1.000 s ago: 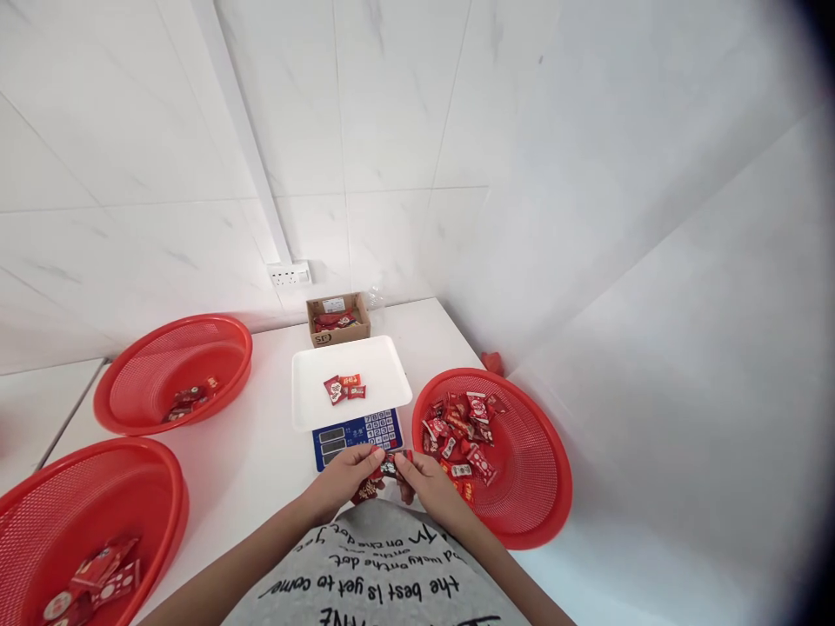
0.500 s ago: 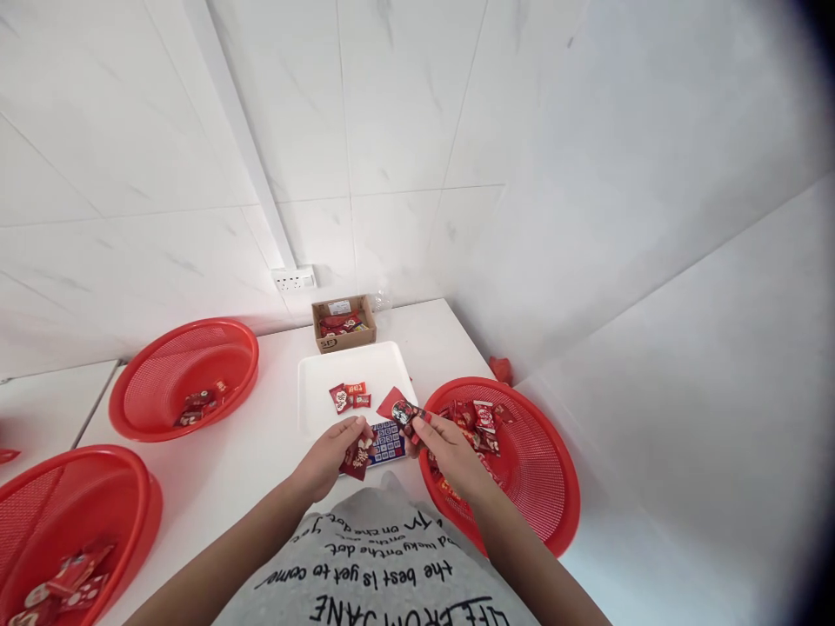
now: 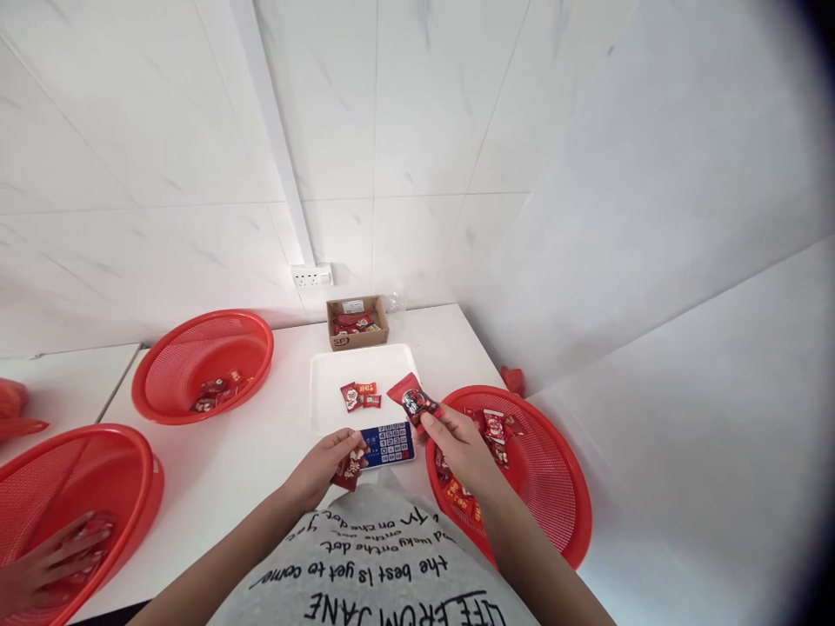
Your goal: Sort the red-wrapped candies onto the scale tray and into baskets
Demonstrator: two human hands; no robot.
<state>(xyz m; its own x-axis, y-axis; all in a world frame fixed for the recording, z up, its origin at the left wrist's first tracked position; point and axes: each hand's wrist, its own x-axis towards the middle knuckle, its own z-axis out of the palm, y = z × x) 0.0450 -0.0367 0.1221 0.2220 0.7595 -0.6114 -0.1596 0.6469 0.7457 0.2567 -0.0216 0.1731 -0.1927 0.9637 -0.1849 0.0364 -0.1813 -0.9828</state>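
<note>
My left hand (image 3: pixel 324 465) is closed on a red snack packet with white lettering (image 3: pixel 348 472), low beside the scale's blue keypad (image 3: pixel 388 444). Between the thumb and fingers of my right hand (image 3: pixel 462 445) is a red snack packet with a black printed picture (image 3: pixel 415 399), raised over the near right corner of the scale's white tray (image 3: pixel 326 369). More wrapping may sit under that packet, but the fingers cover it. Several small red packets (image 3: pixel 361 396) lie together on the tray. Beneath my right forearm stands a red mesh basket (image 3: pixel 554 469) holding many red packets.
Behind the tray stands a cardboard box (image 3: pixel 357 339) of red packets. To the left are another red basket (image 3: pixel 163 374) and a nearer red basket (image 3: pixel 140 487), with another person's hand (image 3: pixel 49 565) inside the nearer one. A wall socket (image 3: pixel 311 276) sits above the table.
My right hand has lifted its packet slightly and turned it into clearer view. My left hand has drawn a little off the keypad. Another person's hand has entered the near left basket.
</note>
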